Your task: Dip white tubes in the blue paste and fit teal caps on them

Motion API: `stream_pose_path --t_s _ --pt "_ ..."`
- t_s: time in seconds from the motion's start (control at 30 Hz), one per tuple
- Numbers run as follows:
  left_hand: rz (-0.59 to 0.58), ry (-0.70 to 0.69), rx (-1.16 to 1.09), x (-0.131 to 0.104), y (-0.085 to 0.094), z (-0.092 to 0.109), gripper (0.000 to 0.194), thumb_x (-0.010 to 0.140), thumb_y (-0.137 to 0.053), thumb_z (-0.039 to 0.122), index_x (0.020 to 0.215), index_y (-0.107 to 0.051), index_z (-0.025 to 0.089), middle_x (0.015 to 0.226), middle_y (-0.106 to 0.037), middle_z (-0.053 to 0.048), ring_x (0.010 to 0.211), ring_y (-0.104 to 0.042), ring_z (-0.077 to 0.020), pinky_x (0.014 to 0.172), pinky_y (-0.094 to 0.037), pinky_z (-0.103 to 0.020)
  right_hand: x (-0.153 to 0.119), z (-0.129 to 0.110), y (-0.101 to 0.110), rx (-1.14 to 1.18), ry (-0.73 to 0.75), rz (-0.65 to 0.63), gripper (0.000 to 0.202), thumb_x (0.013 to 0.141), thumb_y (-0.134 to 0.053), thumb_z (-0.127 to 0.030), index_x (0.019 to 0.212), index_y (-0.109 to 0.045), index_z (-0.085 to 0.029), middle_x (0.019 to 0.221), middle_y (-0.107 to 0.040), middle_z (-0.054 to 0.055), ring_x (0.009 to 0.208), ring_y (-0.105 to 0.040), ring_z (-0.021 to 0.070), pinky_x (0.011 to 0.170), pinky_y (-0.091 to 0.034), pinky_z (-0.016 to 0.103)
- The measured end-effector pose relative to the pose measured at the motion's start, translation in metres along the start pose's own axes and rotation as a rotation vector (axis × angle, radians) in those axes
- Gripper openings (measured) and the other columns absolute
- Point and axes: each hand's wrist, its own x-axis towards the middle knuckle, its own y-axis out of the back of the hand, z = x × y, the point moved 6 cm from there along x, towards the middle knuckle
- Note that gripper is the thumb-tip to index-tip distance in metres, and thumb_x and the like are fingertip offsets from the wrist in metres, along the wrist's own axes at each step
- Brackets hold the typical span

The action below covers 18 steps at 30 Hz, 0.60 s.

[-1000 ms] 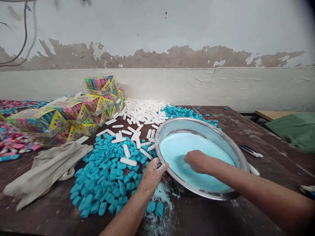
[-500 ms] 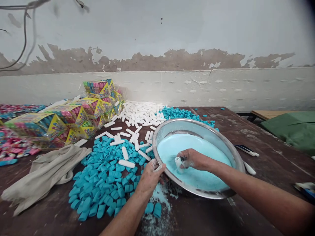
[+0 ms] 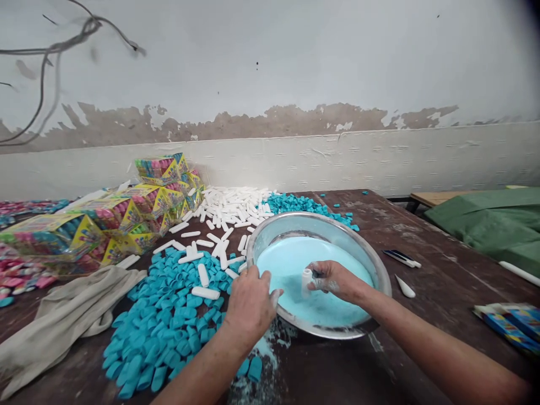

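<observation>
A wide metal bowl (image 3: pixel 382 275) holds pale blue powder (image 3: pixel 282 264). Over the powder, my right hand (image 3: pixel 331 278) has its fingers closed around a small white tube (image 3: pixel 306 282), held upright. My left hand (image 3: pixel 253 301) is at the bowl's left rim, its fingers apart and the thumb reaching over the edge; its palm side is hidden. Left of the bowl lies a heap of teal caps (image 3: pixel 164 320) with a few white sticks (image 3: pixel 205 293) on top. Behind it spreads a pile of white sticks (image 3: pixel 236 203).
Packed boxes (image 3: pixel 63 225) stand stacked at the left, behind a grey cloth (image 3: pixel 71 315). More teal caps (image 3: pixel 295 203) lie behind the bowl. A cutter knife (image 3: pixel 401 259), a white pointed piece (image 3: pixel 405 287) and colourful packets (image 3: pixel 510 323) are on the right.
My left hand has lifted from gripping the rim, its fingers now spread over it. The white tube stands more upright in my right hand. The view has shifted, moving the scene left and slightly down.
</observation>
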Motion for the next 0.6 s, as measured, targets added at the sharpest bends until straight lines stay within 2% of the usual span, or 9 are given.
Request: stream_pose_path --t_s 0.03,0.1,0.17,0.23,0.27,0.33,0.4,0.47,0.6 --pt "-0.023 -0.053 -0.059 0.006 -0.002 0.008 0.027 0.079 -0.051 0.035 0.096 -0.058 0.016 0.095 -0.055 -0.011 0.094 -0.05 -0.0283 0.079 -0.04 -0.039 -0.001 0.0 0.0 0.006 0.011 0.003 0.012 0.057 -0.063 -0.021 0.065 -0.058 -0.015 0.055 -0.048 -0.005 0.05 -0.037 0.0069 0.047 -0.029 0.019" --pt "-0.137 -0.142 -0.224 0.02 -0.018 0.025 0.025 0.076 -0.054 0.033 0.095 -0.058 0.017 0.092 -0.058 -0.008 0.089 -0.054 -0.024 0.075 -0.041 -0.032 -0.002 -0.001 0.0 0.025 0.039 0.003 0.01 0.058 -0.062 -0.021 0.066 -0.057 -0.015 0.054 -0.047 -0.006 0.048 -0.037 0.0068 0.046 -0.03 0.019" --pt "-0.268 -0.176 -0.346 0.035 -0.04 0.039 0.021 0.073 -0.058 0.031 0.089 -0.06 0.017 0.083 -0.062 -0.005 0.077 -0.057 -0.0193 0.066 -0.043 -0.026 -0.003 0.001 0.001 0.041 0.066 -0.012 0.009 0.06 -0.059 -0.021 0.068 -0.056 -0.015 0.054 -0.048 -0.005 0.046 -0.038 0.0072 0.044 -0.033 0.019" --pt "-0.308 -0.174 -0.367 0.048 -0.055 0.047 0.016 0.071 -0.06 0.028 0.082 -0.061 0.016 0.074 -0.063 -0.003 0.068 -0.058 -0.0168 0.058 -0.041 -0.022 -0.005 0.006 0.005 -0.006 0.097 0.006 0.012 0.062 -0.056 -0.02 0.073 -0.056 -0.016 0.058 -0.052 -0.003 0.048 -0.043 0.0091 0.046 -0.038 0.021" --pt "-0.289 -0.176 -0.355 0.053 -0.057 0.049 0.012 0.071 -0.059 0.025 0.079 -0.061 0.015 0.072 -0.063 -0.003 0.067 -0.058 -0.0168 0.057 -0.041 -0.022 -0.007 0.008 0.01 -0.069 0.12 0.064 0.018 0.062 -0.054 -0.019 0.079 -0.057 -0.016 0.064 -0.056 -0.001 0.052 -0.048 0.0112 0.05 -0.042 0.023" --pt "-0.227 -0.175 -0.328 0.057 -0.056 0.05 0.008 0.071 -0.055 0.015 0.077 -0.061 0.014 0.071 -0.062 -0.004 0.07 -0.059 -0.019 0.063 -0.041 -0.026 -0.014 0.01 0.022 -0.253 0.191 0.258 0.034 0.062 -0.049 -0.014 0.095 -0.057 -0.016 0.082 -0.062 0.004 0.072 -0.056 0.0168 0.067 -0.047 0.03" --pt "-0.145 -0.172 -0.299 0.056 -0.049 0.047 0.019 0.07 -0.046 0.004 0.077 -0.06 0.013 0.07 -0.061 -0.005 0.076 -0.058 -0.0211 0.072 -0.039 -0.032 -0.023 0.009 0.024 -0.442 0.275 0.355 0.051 0.062 -0.043 -0.009 0.112 -0.052 -0.018 0.103 -0.06 0.008 0.095 -0.054 0.0204 0.085 -0.042 0.036" --pt "-0.083 -0.17 -0.288 0.054 -0.044 0.045 0.027 0.068 -0.04 -0.002 0.076 -0.06 0.014 0.066 -0.058 -0.004 0.078 -0.058 -0.0212 0.077 -0.037 -0.035 -0.028 0.01 0.015 -0.559 0.317 0.279 0.063 0.063 -0.039 -0.005 0.124 -0.045 -0.019 0.112 -0.058 0.009 0.106 -0.05 0.0209 0.093 -0.037 0.038" --pt "-0.048 -0.179 -0.332 0.056 -0.046 0.043 0.017 0.065 -0.048 0.004 0.065 -0.059 0.017 0.053 -0.05 0.001 0.063 -0.057 -0.0184 0.066 -0.038 -0.029 -0.031 0.014 0.004 -0.639 0.272 0.169 0.069 0.067 -0.032 0.001 0.133 -0.036 -0.017 0.103 -0.064 0.009 0.095 -0.058 0.0194 0.089 -0.041 0.038"
